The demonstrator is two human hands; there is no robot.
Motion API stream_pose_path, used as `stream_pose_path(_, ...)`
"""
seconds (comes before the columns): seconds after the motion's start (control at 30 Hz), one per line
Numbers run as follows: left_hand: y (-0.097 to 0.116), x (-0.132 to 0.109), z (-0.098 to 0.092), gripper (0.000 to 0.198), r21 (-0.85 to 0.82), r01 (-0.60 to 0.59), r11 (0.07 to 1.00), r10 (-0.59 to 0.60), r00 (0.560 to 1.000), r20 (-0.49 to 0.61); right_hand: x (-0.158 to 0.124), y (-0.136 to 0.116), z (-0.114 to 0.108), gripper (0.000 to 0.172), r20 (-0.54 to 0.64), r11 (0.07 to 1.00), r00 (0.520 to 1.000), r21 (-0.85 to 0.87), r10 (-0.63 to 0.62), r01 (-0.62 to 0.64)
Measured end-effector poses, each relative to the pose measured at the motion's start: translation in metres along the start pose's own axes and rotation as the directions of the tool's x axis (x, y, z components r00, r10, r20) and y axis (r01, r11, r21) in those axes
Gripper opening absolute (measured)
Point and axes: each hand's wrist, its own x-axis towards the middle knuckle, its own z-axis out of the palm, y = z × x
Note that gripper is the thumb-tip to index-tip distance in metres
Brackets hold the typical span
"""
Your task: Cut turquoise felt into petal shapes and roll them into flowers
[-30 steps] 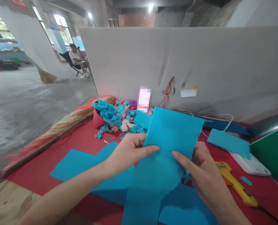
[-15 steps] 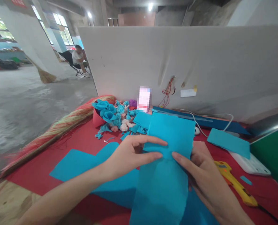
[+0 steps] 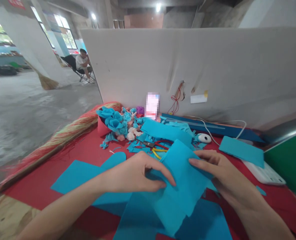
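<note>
Both my hands are on a blue crepe paper sheet over the middle of the table, its lower part hanging at a slant. My left hand has its index finger and thumb bent onto the sheet's left side. With its thumb on top and fingers behind, my right hand grips the upper right edge. Larger blue paper pieces lie below. Just beyond the held sheet are pliers with one red and one yellow handle, among blue scraps.
Blue and pink paper flowers are heaped at the back left, near a blurred upright screen. On the right, a blue paper stack rests on a white device. A white panel stands behind; a person sits far left.
The held paper, a long upright strip before, is now folded or doubled and tilted lower. My right hand has moved up to its edge. The pliers are uncovered; the yellow glue gun is hidden.
</note>
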Motion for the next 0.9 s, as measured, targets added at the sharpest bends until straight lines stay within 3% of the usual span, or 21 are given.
stream_pose_path(0.17, -0.001, -0.002, -0.001, 0.025, 0.034, -0.006, 0.999, 0.005, 0.999, 0.046, 0.003, -0.003, -0.015, 0.028, -0.021, 0.967, 0.995, -0.241, -0.096, 0.088)
stream_pose_path(0.3, -0.001, -0.003, -0.003, 0.023, 0.057, 0.003, 0.998, -0.005, 1.000, 0.026, 0.001, -0.006, -0.014, 0.032, 0.060, 0.967, 0.991, -0.218, -0.121, 0.132)
stream_pose_path(0.43, 0.000, -0.003, -0.006, 0.020, 0.068, 0.040, 0.997, -0.043, 0.998, 0.037, -0.002, -0.007, -0.011, 0.021, 0.068, 0.964, 0.979, -0.173, -0.191, 0.200)
stream_pose_path(0.7, 0.002, -0.004, -0.012, 0.020, 0.069, 0.061, 0.996, -0.066, 0.995, 0.077, -0.013, -0.010, -0.009, 0.008, 0.029, 0.863, 0.923, -0.346, -0.383, 0.369)
stream_pose_path(0.9, 0.003, -0.004, -0.013, 0.019, 0.067, 0.045, 0.997, -0.051, 0.995, 0.088, -0.010, -0.011, -0.015, 0.014, 0.073, 0.832, 0.927, -0.420, -0.368, 0.363)
